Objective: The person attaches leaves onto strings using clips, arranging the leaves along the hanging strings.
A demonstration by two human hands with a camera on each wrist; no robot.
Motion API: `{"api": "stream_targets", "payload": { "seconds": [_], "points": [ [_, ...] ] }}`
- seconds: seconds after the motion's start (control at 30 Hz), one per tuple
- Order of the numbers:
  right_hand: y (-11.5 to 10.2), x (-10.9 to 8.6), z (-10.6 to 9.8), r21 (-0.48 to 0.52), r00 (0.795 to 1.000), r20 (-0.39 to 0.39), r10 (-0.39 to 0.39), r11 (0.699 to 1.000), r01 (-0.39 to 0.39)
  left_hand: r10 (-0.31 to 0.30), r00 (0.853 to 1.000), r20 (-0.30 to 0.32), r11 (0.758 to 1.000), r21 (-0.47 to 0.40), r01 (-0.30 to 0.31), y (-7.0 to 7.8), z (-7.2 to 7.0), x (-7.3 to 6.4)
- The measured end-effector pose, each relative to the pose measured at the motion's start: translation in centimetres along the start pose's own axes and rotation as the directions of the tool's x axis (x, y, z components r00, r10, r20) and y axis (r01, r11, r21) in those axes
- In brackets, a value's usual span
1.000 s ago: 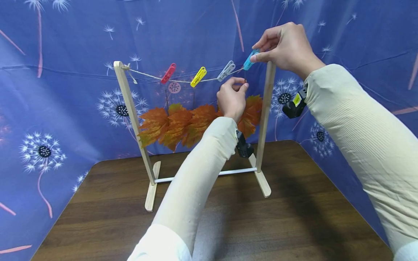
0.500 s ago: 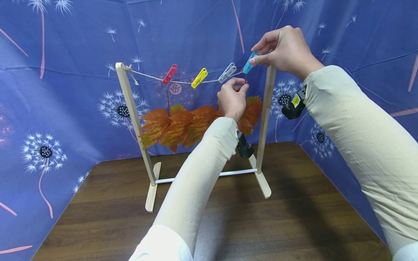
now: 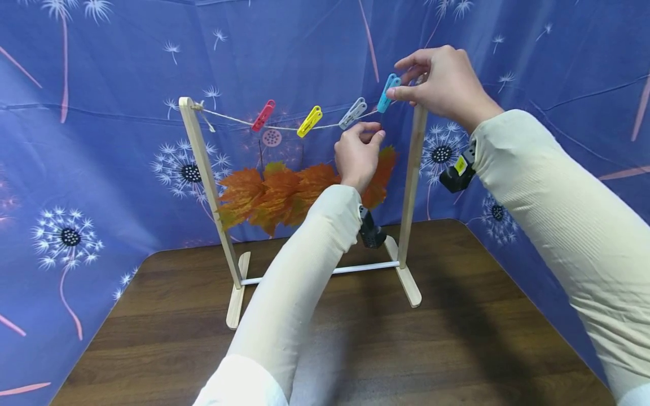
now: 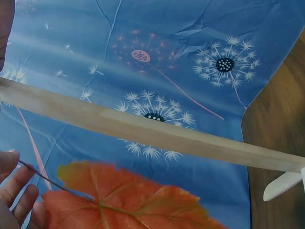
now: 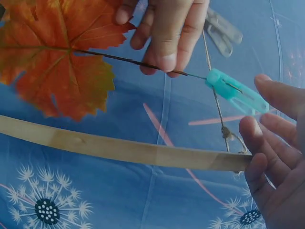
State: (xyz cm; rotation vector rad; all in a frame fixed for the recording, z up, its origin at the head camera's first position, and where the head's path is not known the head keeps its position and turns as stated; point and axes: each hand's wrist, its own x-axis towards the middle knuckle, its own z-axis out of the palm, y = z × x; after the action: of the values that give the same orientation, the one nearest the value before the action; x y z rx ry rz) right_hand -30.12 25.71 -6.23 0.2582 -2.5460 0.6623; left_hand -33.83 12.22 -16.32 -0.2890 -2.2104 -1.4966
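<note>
A turquoise clothespin [image 3: 388,94] sits on the string near the rack's right post, its tip on the thin end of a leaf stem in the right wrist view. My right hand [image 3: 449,82] is right at that clothespin, thumb and fingers spread around its upper end. My left hand [image 3: 357,155] pinches the dark stem of an orange artificial leaf [image 5: 57,57] just below the string. In the left wrist view this leaf [image 4: 119,200] hangs from those fingers. Part of it is behind my left hand in the head view.
Red [image 3: 263,115], yellow [image 3: 310,121] and grey [image 3: 352,113] clothespins hang along the string, with orange leaves [image 3: 279,194] below. The wooden rack [image 3: 209,180] stands on a brown table [image 3: 152,338]. Behind is a blue dandelion-print cloth [image 3: 117,169].
My right hand's fingers have spread off the turquoise clothespin, which now stands more upright on the string. My left hand and its leaf have shifted slightly left.
</note>
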Motion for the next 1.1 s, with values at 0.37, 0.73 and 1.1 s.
{"api": "stream_targets", "payload": {
  "seconds": [0.37,0.73,1.1],
  "points": [
    [0.8,-1.8,1.2,0.05,0.982,-0.174,-0.067,0.996,0.077,0.135,0.986,0.094,0.987,-0.095,-0.126,-0.4,-2.2,-1.0],
    [1.0,-3.0,2.6,0.091,0.981,-0.188,-0.054,0.993,0.072,0.181,0.967,0.181,0.983,-0.041,-0.177,-0.3,-5.3,-1.7],
    [0.8,-5.4,4.7,0.161,0.982,-0.142,-0.123,0.976,0.146,0.225,0.956,0.191,0.964,0.1,-0.247,-1.9,-8.3,-3.1]
  ]
}}
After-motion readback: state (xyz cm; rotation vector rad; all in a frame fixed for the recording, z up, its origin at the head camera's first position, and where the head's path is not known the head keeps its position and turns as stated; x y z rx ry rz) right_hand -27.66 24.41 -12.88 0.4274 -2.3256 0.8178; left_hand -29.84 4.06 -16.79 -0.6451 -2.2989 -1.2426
